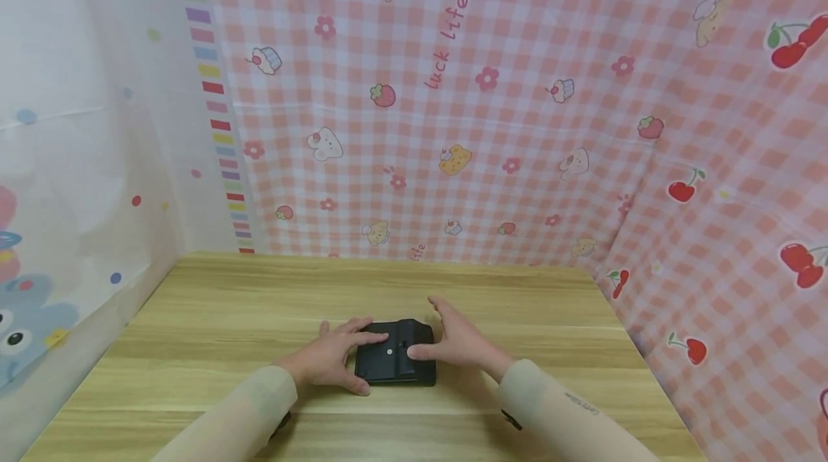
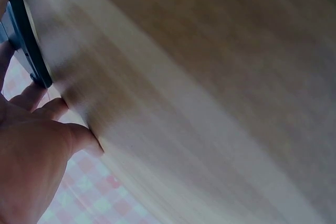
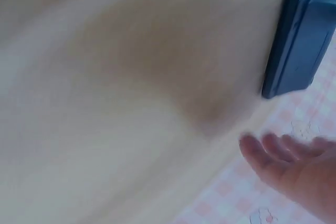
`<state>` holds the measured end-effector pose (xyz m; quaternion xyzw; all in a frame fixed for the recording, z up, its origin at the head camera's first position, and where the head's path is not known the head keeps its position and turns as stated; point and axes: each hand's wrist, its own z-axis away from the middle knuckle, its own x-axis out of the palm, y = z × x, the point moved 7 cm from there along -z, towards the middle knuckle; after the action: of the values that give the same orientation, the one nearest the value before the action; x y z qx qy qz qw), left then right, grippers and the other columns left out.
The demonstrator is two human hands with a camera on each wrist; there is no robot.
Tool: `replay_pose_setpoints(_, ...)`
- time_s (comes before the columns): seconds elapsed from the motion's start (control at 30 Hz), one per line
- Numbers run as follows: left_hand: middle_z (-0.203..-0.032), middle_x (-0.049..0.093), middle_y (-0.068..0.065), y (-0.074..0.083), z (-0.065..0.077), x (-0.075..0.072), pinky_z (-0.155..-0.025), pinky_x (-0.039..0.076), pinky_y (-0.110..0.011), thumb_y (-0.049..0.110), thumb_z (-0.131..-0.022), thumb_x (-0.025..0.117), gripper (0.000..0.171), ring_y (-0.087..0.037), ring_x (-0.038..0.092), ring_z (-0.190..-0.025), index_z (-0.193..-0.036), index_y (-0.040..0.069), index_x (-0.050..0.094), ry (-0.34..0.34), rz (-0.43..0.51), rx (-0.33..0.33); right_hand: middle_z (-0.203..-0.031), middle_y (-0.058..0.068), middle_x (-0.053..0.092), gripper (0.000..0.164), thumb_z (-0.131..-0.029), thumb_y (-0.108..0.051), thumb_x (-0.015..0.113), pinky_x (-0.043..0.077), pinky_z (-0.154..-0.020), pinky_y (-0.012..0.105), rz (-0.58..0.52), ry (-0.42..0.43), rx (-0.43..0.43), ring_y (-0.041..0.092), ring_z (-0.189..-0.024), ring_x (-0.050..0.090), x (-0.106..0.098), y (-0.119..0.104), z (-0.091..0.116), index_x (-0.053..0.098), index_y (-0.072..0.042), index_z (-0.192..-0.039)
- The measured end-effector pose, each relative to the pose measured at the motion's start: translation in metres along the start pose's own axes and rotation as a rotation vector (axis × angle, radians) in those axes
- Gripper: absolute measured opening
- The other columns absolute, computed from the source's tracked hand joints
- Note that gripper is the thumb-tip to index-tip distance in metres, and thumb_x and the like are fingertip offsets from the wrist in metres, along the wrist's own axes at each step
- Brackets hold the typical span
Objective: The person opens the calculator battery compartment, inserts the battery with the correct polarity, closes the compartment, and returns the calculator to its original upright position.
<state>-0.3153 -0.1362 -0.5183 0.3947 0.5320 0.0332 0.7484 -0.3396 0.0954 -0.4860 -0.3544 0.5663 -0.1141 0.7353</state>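
A flat black case (image 1: 378, 363) lies on the wooden table, with a raised band across its right part and a small pale dot near its middle. My left hand (image 1: 330, 358) is at its left side, the fingers spread. One finger reaches over the case's top, and the thumb is by the front left corner. My right hand (image 1: 456, 340) is at the right side, its thumb over the raised band and the other fingers extended away from the case. In the right wrist view the case (image 3: 304, 45) shows a thick, rounded dark edge, with the fingers (image 3: 262, 158) apart from it.
The wood-grain table (image 1: 259, 304) stretches around the case. Behind it hangs a pink checked cloth (image 1: 420, 124), which continues along the right side. A white patterned cloth (image 1: 97, 124) hangs at the left.
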Motion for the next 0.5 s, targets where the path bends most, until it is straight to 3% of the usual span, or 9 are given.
replay_pose_setpoints(0.13,-0.178,0.025,-0.015,-0.002,0.000,0.000,-0.121,-0.007,-0.085,0.041,-0.078,0.096,0.092,-0.047,0.017,-0.165,-0.159,0.029,0.054,0.004,0.004,0.002,-0.176,0.014,0.031,0.131,-0.073,-0.051,0.098,0.031,-0.126,0.071,0.120,-0.049,-0.128,0.045,-0.164,0.022,-0.004,-0.005,0.003,0.020,-0.014,-0.172)
replay_pose_setpoints(0.23,-0.178,0.025,-0.016,-0.002,0.000,0.000,-0.120,-0.007,-0.085,0.041,-0.078,0.096,0.092,-0.048,0.017,-0.165,-0.159,0.029,0.054,0.005,0.008,0.005,-0.176,0.012,0.031,0.137,-0.069,-0.053,0.100,0.027,-0.126,0.073,0.181,-0.089,-0.170,0.047,-0.165,0.016,-0.002,-0.003,0.004,0.017,-0.017,-0.173)
replay_pose_setpoints(0.5,-0.178,0.025,-0.016,-0.001,-0.001,0.001,-0.120,-0.007,-0.086,0.042,-0.078,0.096,0.092,-0.048,0.017,-0.165,-0.159,0.030,0.053,-0.004,0.010,0.008,-0.175,0.013,0.033,0.143,-0.067,-0.062,0.098,0.029,-0.128,0.069,0.235,-0.193,-0.168,0.043,-0.165,0.020,0.016,0.016,-0.001,0.010,-0.025,-0.173)
